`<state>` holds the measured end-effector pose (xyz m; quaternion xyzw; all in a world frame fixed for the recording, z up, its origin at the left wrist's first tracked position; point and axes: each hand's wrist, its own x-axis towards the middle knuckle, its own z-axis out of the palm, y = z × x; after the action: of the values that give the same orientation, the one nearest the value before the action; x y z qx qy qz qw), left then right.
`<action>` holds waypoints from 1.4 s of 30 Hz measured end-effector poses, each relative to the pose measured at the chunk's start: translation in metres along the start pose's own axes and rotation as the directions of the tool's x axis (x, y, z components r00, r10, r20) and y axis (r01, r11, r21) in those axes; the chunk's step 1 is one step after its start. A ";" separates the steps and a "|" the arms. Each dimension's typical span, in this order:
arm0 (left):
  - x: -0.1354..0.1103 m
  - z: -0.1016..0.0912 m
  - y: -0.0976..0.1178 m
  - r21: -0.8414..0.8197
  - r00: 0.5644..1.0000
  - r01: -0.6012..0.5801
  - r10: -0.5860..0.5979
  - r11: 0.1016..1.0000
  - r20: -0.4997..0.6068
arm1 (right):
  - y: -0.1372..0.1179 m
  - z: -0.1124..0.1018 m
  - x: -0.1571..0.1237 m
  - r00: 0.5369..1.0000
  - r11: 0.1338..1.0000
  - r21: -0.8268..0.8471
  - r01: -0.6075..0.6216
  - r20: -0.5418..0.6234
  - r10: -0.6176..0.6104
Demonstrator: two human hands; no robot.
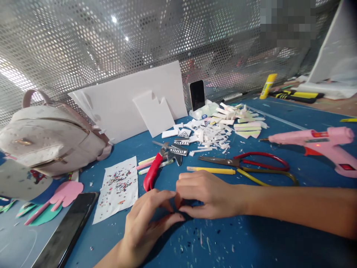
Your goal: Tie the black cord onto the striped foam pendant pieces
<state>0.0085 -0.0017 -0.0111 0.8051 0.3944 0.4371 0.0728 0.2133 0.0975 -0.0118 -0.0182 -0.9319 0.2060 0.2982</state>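
Observation:
My left hand (pixel 147 219) and my right hand (pixel 205 193) meet low over the blue table, their fingertips almost touching. The fingers of both are curled in toward the thumbs; anything pinched between them is too small or hidden to make out. Just beyond my left hand lie red-handled pliers (pixel 154 169) on top of several pastel pens. A yellow pen (pixel 214 170) rests right behind my right hand. Scissors (pixel 237 162) with one red and one yellowish handle loop lie past my right wrist. Tiny coloured bits cover a white paper sheet (pixel 104 204) left of my left hand.
White foam scraps (pixel 212 132) are heaped behind the pens, before a standing phone (pixel 197 95) and white boards (pixel 122 100). A pink glue gun (pixel 315 139) lies at right. At left are a pale backpack (pixel 52 130) and a black phone (pixel 67 230).

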 end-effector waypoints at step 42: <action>-0.002 -0.003 -0.001 0.022 1.000 0.022 -0.022 1.000 -0.010 | -0.002 0.000 0.000 0.998 0.998 0.061 -0.034 -0.050 0.037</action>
<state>0.0053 -0.0033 -0.0107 0.7993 0.4083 0.4358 0.0670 0.2136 0.0962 -0.0109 -0.0313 -0.9168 0.2385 0.3187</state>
